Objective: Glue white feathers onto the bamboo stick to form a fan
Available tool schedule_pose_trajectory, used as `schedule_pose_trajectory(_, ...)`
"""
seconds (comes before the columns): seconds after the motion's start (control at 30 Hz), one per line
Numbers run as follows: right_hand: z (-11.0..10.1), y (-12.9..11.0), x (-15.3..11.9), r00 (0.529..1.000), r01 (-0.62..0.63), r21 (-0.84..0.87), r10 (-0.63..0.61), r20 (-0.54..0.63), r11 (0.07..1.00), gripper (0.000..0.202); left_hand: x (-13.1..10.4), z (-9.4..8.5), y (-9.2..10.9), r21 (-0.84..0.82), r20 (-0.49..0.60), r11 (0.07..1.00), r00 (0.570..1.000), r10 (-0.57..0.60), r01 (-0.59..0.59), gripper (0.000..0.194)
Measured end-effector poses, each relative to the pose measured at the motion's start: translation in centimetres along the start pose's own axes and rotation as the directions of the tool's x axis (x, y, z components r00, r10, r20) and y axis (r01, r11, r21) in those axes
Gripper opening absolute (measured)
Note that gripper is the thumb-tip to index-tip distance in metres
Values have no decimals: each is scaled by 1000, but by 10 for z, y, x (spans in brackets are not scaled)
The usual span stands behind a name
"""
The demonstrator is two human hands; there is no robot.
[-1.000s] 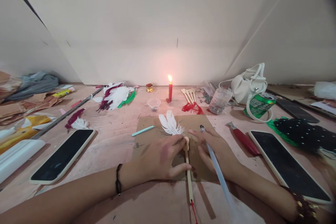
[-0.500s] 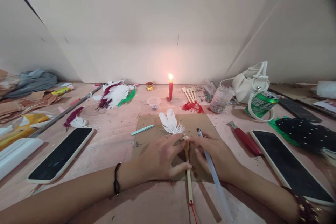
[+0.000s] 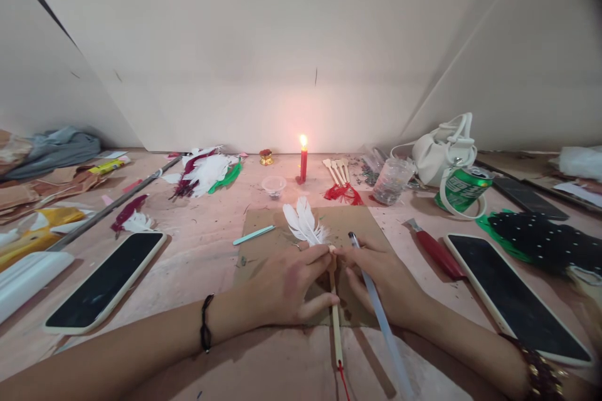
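Observation:
A pale wooden stick (image 3: 337,335) with a red cord at its near end lies between both hands over a brown board (image 3: 371,220). My left hand (image 3: 294,282) holds the stick, its fingers at the far end and its thumb against the shaft. A translucent pen (image 3: 376,301) is gripped in my right hand (image 3: 392,276), whose fingertips also touch the stick's far end. White feathers (image 3: 303,220) lie just beyond my left fingers. What is between the fingertips is too small to tell.
Beyond the board stands a lit red candle (image 3: 303,163). Phones lie at left (image 3: 106,282) and right (image 3: 517,297), with a red-handled knife (image 3: 437,252) near the right one. A green can (image 3: 463,189) and a clear cup (image 3: 392,180) stand at back right.
My left index finger has moved in to the stick's far end, closer to the right fingertips. The whole view has shifted slightly.

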State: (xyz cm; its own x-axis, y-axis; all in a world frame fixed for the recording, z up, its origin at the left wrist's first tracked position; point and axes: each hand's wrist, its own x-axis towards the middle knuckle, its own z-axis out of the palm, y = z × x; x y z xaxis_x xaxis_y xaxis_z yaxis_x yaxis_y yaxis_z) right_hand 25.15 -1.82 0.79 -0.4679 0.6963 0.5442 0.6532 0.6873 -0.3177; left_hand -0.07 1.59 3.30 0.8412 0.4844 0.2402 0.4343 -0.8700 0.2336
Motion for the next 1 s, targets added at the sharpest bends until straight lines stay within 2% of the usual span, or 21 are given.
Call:
schedule_pose_trajectory(0.13,0,1,0,1000,16,4,-16,-8,1000,22,3,-1,-2,-90,18,996,1000,5,-3,49)
schedule_pose_trajectory(0.3,1,2,0,1000,8,8,-8,5,1000,19,2,1,-4,-128,-31,992,1000,2,-6,44)
schedule_pose_trajectory(0.43,3,4,-1,1000,2,14,-2,11,1000,20,-1,5,-5,-149,-87,989,996,-16,3,63)
schedule_pose_trajectory(0.5,4,5,-2,1000,3,21,-3,8,1000,22,-3,6,-5,-156,-91,988,996,-22,8,66)
schedule_pose_trajectory(0.63,3,4,-2,1000,-18,-14,17,-26,1000,25,-1,5,-5,-166,-73,986,997,-1,-11,49)
schedule_pose_trajectory(0.8,1,2,1,998,13,-6,-13,-57,1000,27,2,0,-5,-136,-30,991,1000,9,-13,42)
schedule_pose_trajectory(0.87,1,2,1,999,10,-3,-10,-46,1000,25,2,0,-6,-123,-29,992,999,23,-26,45)
schedule_pose_trajectory(1.0,1,3,0,999,38,17,-38,-17,999,23,-2,2,-7,-147,-67,989,998,-1,-9,63)
